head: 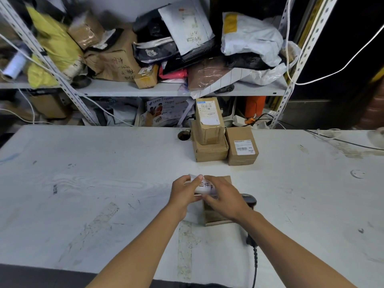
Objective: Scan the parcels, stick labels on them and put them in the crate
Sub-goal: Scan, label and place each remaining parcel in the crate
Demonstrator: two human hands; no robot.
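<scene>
White table [83, 183], near centre: one brown cardboard parcel [216, 215] lying flat. Above it, a white label [202, 187] held between both hands; left hand [184, 192] pinches its left edge, right hand [223, 197] grips its right side with curled fingers. Just right of the parcel: black scanner [250, 201], cable trailing toward the near edge. Far side of table: three more boxes [224, 142], one stacked on another. Behind: shelf [145, 90] heaped with bags and cartons.
</scene>
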